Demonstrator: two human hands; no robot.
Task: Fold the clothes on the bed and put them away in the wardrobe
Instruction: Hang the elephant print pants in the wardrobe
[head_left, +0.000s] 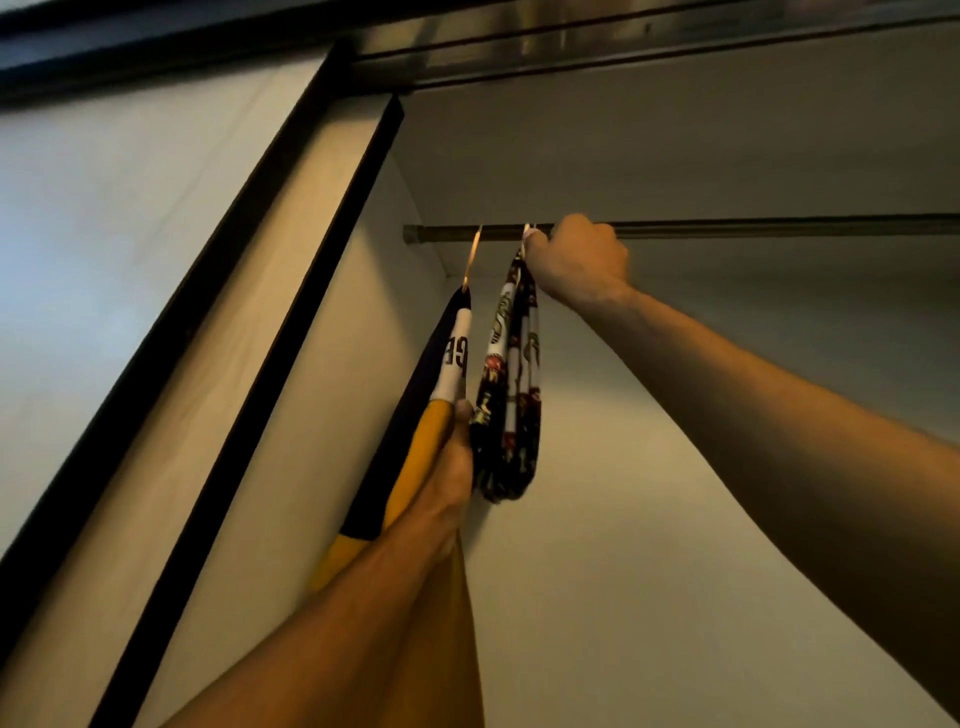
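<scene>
Patterned garment (511, 384) under right grip (574, 260)

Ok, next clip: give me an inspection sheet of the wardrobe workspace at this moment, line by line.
Surface: no table or bed in view; the wardrobe rail runs across the top of the compartment.
Job's things: a jersey in navy, yellow and white hangs on a hanger at the rail's left end; a patterned garment hangs just right of it.
Clutter: nothing seen.
Hands: right hand is at the rail, fingers curled at the top of the patterned garment's hanger; left hand reaches up and touches the jersey, its grip unclear.
Cables: nothing seen.
Surroundings: pale wardrobe walls, a black door frame on the left, a sliding track above.
</scene>
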